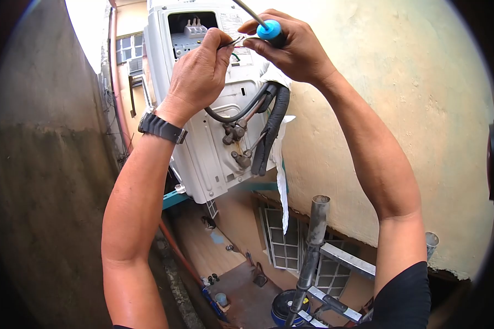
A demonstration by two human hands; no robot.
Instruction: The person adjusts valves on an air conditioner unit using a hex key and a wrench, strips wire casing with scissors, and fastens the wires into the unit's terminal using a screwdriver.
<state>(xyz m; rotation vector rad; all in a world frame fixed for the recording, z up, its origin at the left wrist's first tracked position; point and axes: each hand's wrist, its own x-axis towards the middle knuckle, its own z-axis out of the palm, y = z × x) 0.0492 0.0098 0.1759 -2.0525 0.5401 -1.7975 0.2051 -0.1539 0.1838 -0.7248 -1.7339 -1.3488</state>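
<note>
My left hand point(203, 71) is closed in a pinch on thin electrical wires point(237, 41) in front of an outdoor air-conditioner unit point(203, 170). My right hand point(299, 52) grips a screwdriver point(269, 29) by its blue and black handle, the shaft pointing up and left. Its thumb and forefinger reach to the wire ends; whether they pinch them I cannot tell. Behind my left hand, an opening in the unit's casing shows a white terminal block point(196, 28). A green wire point(236, 57) curls below the hands. A dark watch point(162, 129) is on my left wrist.
Black insulated pipes point(277, 120) and brass valves point(235, 133) are on the unit's side. A teal bracket point(175, 199) supports it. Walls rise on both sides. Below right stands a metal ladder or scaffold point(313, 241); far below, a blue-black drum point(284, 307) stands on the ground.
</note>
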